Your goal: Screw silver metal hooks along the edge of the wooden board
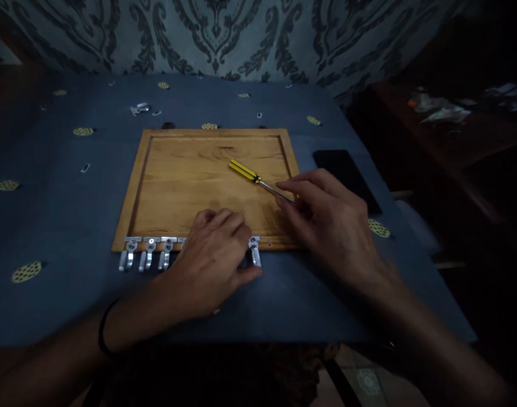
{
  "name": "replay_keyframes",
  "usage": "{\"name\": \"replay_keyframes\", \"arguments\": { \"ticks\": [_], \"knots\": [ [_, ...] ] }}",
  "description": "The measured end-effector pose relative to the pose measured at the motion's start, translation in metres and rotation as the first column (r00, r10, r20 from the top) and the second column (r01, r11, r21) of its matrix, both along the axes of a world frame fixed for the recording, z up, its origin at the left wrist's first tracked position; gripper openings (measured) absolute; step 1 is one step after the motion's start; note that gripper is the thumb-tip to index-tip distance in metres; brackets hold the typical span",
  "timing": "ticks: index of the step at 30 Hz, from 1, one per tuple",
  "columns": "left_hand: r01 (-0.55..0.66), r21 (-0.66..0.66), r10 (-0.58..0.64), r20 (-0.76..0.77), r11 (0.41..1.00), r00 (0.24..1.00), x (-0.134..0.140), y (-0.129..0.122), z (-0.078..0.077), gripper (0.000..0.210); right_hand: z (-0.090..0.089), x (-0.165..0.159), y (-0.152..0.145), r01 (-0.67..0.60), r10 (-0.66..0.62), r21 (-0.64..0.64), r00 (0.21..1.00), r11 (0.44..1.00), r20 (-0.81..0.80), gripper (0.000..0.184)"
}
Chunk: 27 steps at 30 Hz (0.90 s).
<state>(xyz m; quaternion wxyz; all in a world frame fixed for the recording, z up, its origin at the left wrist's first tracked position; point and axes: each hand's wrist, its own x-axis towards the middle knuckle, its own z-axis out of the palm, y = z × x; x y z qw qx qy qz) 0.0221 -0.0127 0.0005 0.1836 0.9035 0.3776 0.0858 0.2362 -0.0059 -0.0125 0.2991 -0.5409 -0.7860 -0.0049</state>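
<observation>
- Metal hooks [151, 242]: in a row along the six-o'clock edge of the wooden board [182, 186].
- Left hand [218, 254]: palm down over that row, fingers curled; grip hidden, cannot tell.
- Screwdriver [255, 178]: over the board, one o'clock from the left hand; long axis handle at ten, shaft towards four.
- Right hand [337, 229]: nearer, apart from the left; screwdriver at its ten o'clock, shaft end between thumb and fingers; clamping cannot be confirmed.

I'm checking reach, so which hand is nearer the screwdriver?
Right. The right hand is at the metal shaft of the screwdriver; the left hand is farther off, over the near edge of the board.
</observation>
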Motion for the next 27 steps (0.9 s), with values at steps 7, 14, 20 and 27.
{"name": "replay_keyframes", "arguments": {
  "ticks": [7,14,20,27],
  "knots": [
    [0.007,0.032,-0.008,0.029,0.999,1.000,-0.001,0.000,-0.003,0.032,-0.004,-0.007,0.010,0.051,-0.046,-0.045,0.995,0.998,0.091,0.026],
    [-0.002,0.041,0.002,0.000,0.999,1.000,0.001,0.000,-0.004,0.033,0.006,-0.023,0.036,0.180,-0.061,-0.301,0.928,0.937,0.367,0.030],
    [0.003,0.065,-0.005,0.036,0.998,0.999,-0.001,-0.001,-0.006,0.033,-0.005,-0.021,0.041,0.180,-0.078,-0.314,0.947,0.932,0.312,0.038],
    [-0.002,0.053,-0.001,0.057,0.999,0.998,-0.002,-0.002,-0.004,0.035,0.000,0.001,0.036,0.100,-0.127,-0.154,0.975,0.983,-0.180,0.033]
  ]
}}
